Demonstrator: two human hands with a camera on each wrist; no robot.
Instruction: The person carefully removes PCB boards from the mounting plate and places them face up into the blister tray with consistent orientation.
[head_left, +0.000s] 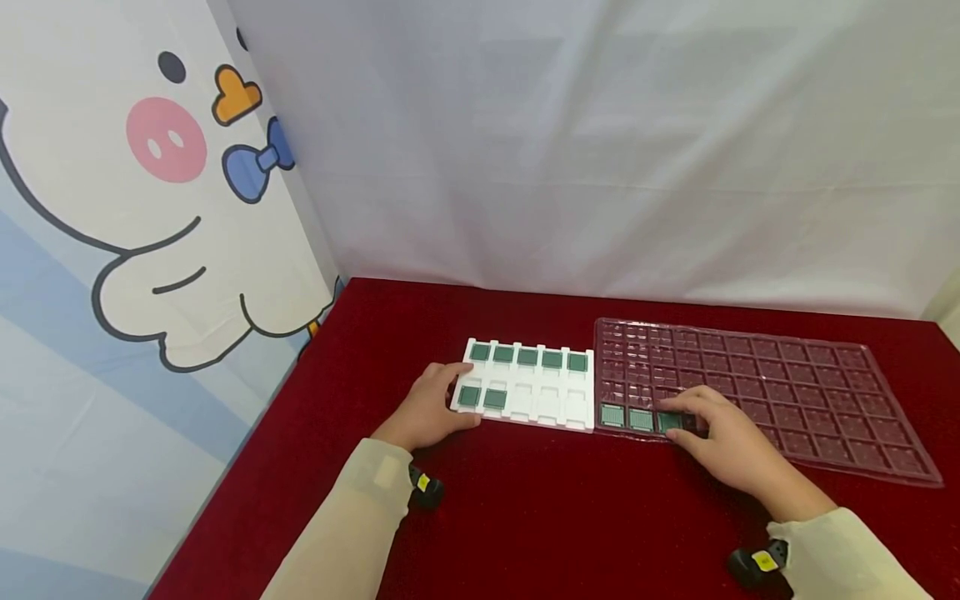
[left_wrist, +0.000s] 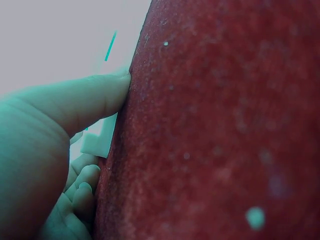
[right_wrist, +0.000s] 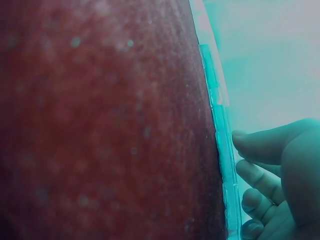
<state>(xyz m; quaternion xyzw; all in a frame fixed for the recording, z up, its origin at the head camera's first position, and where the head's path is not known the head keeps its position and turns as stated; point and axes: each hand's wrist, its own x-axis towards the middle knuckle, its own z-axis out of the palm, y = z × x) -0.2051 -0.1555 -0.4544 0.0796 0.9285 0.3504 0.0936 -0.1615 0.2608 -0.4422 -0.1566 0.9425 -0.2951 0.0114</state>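
Note:
A white tray [head_left: 522,414] with square pockets lies on the red cloth. Green square chips [head_left: 527,357] fill its far row, and two more chips [head_left: 482,397] sit at the left of its near row. My left hand [head_left: 427,408] grips the tray's left end, its thumb at the near edge. To the right, touching or nearly so, is a clear plastic tray [head_left: 772,367]. Two pale-faced green chips [head_left: 626,417] occupy its near-left pockets. Over the third pocket, my right hand [head_left: 720,433] pinches a darker green chip [head_left: 670,422] between thumb and fingers, partly hidden by them.
Red cloth [head_left: 555,517] covers the table. A white curtain [head_left: 600,150] hangs behind it, and a cartoon-printed sheet [head_left: 150,250] stands at the left. Each wrist wears a small black camera [head_left: 426,487]. A dark cable [head_left: 330,304] runs by the far-left corner.

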